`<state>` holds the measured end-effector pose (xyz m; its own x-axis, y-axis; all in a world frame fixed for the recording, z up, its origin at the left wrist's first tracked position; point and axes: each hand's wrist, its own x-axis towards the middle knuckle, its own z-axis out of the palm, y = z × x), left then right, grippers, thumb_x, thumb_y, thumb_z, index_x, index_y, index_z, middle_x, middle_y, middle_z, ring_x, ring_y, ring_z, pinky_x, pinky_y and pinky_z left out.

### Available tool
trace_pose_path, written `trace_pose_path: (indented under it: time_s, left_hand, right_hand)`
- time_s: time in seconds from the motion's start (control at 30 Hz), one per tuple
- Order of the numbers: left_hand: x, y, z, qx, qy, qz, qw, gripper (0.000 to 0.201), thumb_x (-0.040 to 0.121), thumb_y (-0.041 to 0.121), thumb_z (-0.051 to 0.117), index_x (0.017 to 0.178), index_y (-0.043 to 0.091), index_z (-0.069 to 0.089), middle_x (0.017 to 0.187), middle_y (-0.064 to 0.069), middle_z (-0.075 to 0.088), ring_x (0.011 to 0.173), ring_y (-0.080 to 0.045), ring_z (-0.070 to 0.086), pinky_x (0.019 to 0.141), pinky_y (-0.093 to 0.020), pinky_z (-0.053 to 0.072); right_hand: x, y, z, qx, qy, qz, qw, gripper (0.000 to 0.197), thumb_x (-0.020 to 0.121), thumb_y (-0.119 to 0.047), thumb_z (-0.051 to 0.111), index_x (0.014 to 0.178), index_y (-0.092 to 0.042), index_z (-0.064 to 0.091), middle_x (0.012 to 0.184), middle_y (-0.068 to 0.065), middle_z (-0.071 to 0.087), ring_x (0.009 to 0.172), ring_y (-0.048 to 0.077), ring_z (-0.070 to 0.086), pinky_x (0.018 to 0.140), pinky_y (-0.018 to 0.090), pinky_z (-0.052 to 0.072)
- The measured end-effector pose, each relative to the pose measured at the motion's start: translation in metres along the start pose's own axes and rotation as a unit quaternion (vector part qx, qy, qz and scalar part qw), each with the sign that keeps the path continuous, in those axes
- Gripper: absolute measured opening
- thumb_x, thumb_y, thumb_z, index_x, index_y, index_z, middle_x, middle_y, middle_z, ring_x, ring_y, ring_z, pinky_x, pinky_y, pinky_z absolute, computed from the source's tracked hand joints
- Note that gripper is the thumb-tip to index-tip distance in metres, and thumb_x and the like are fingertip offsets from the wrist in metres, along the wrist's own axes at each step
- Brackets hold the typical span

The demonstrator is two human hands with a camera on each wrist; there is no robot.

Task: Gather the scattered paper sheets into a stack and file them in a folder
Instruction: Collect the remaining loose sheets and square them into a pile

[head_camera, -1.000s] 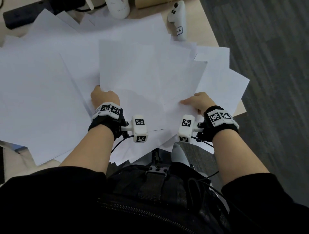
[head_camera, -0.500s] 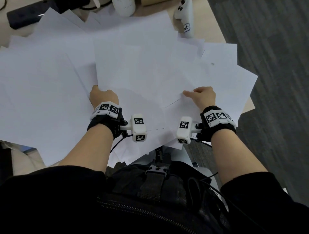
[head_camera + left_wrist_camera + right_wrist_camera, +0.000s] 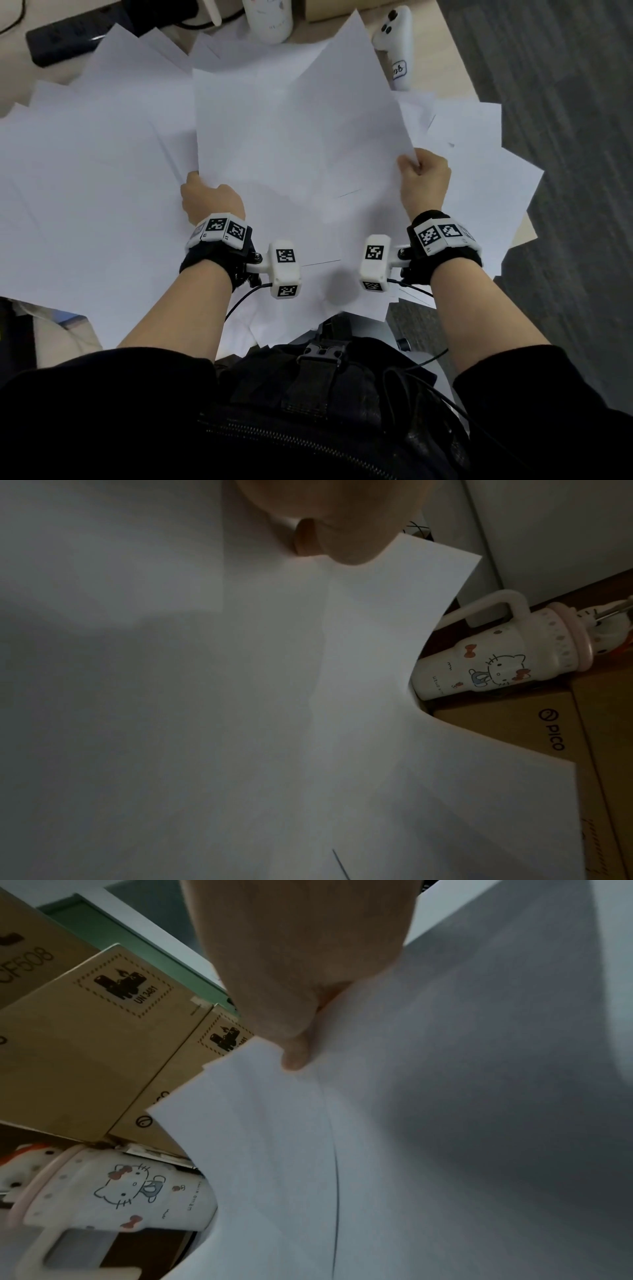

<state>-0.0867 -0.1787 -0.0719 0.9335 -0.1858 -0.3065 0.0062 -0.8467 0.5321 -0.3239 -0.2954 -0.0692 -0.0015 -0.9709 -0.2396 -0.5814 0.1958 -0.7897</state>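
Head view: the left hand (image 3: 211,200) grips the near left corner of the lifted sheets (image 3: 294,137), its fingers tucked under them and hidden. The sheets rise between the two hands and tilt away from the person. The right hand (image 3: 424,181) pinches their near right corner, thumb on top. Loose paper (image 3: 85,192) spreads beneath and to both sides of the hands. Beyond the hands stand a mug (image 3: 116,1191) and a controller (image 3: 394,44)
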Motion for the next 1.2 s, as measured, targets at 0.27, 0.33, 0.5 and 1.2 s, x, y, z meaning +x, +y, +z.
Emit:
trace_pose_path:
  time_s: [0.27,0.33,0.5,1.2]
  left_hand:
    - [0.004,0.020,0.002,0.002,-0.025,0.149,0.989,0.041,0.085,-0.004,0.034,0.116,0.009,0.057,0.120,-0.009,0.057,0.111,-0.029,0.053,0.090,-0.037,0.041]
    - [0.003,0.032,0.003,0.002,-0.026,0.160,0.987,0.038,0.084,-0.005,0.034,0.110,0.009,0.058,0.118,-0.009,0.057,0.112,-0.028,0.051,0.088,-0.034,0.035]
    - [-0.005,0.064,0.013,0.025,-0.098,0.214,0.972,0.031,0.087,0.004,0.038,0.110,0.013,0.058,0.123,-0.009,0.051,0.120,-0.026,0.039,0.085,-0.032,0.019]
    - [0.004,0.072,0.030,-0.049,-0.088,0.189,0.977,0.026,0.085,0.015,0.063,0.111,0.010,0.061,0.107,-0.006,0.068,0.098,-0.020,0.063,0.078,-0.023,0.044]
  right_hand:
    - [0.008,-0.001,-0.011,-0.024,0.012,-0.051,0.998,0.030,0.088,-0.002,0.047,0.060,-0.012,0.042,0.053,-0.010,0.027,0.065,0.020,0.026,0.056,0.026,0.020]
    - [0.012,0.000,-0.017,-0.028,-0.013,-0.039,0.999,0.043,0.085,0.000,0.046,0.054,-0.019,0.025,0.053,-0.004,0.020,0.061,0.017,0.019,0.053,0.029,0.015]
    - [0.019,0.003,-0.031,-0.039,-0.117,-0.026,0.992,0.047,0.084,0.002,0.050,0.053,-0.020,0.023,0.055,-0.002,0.023,0.055,0.013,0.020,0.051,0.027,0.019]
    - [0.032,0.017,-0.038,0.060,-0.098,0.050,0.992,0.026,0.082,-0.001,0.063,0.067,-0.022,0.058,0.068,-0.006,0.057,0.060,0.002,0.053,0.062,0.014,0.043]
